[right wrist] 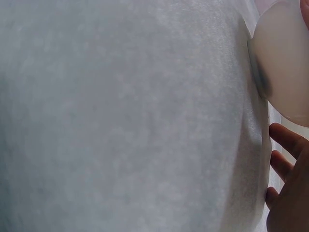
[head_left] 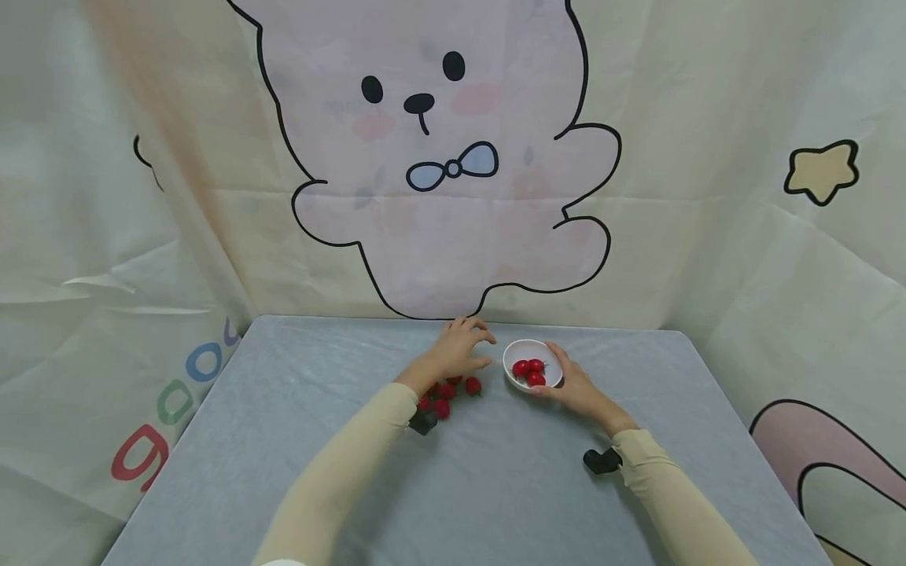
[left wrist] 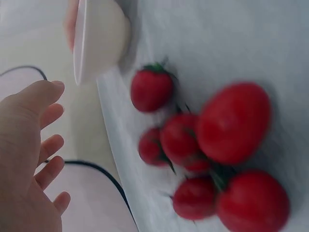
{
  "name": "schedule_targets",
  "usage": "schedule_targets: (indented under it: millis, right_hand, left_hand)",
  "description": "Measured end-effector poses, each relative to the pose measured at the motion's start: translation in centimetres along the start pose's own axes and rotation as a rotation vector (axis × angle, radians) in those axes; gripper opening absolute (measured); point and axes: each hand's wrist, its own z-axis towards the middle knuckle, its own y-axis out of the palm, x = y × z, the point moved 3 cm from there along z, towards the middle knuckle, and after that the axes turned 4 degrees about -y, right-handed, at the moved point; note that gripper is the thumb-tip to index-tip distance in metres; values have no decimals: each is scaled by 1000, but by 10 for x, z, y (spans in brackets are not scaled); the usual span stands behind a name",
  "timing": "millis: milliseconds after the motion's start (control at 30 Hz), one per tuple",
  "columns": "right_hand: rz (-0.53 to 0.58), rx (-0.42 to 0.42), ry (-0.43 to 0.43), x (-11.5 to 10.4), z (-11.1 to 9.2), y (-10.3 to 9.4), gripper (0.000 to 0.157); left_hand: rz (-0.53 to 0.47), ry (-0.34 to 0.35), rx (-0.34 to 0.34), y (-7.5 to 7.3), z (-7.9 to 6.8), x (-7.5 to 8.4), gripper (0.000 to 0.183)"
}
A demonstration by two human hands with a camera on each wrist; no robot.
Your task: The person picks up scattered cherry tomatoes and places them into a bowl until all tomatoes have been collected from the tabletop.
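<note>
A small white bowl (head_left: 525,348) stands on the cloth-covered table, with several small red tomatoes (head_left: 521,368) inside. My right hand (head_left: 576,391) grips the bowl by its right side, thumb toward the near rim and fingers toward the far rim. In the right wrist view, the bowl's outer wall (right wrist: 287,63) shows above the lower fingers. To the bowl's left, my left hand (head_left: 456,348) hovers over the loose tomatoes, its fingers relaxed and holding nothing. Those tomatoes (left wrist: 151,90), several with green stems, lie grouped on the cloth. The left forearm partly covers them in the head view.
A light blue-grey cloth (head_left: 495,487) covers the table. Behind it hangs a curtain (head_left: 453,251) with a printed bear, and further fabric walls stand at both sides. A black wrist device (head_left: 602,461) sits at the right cuff, another (head_left: 423,422) at the left.
</note>
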Motion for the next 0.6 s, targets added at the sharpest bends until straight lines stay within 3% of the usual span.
schedule_targets:
  millis: [600]
  right_hand:
    - [7, -2, -15, 0, 1, 1, 108]
  left_hand:
    - [-98, -38, 14, -1, -52, -61, 35]
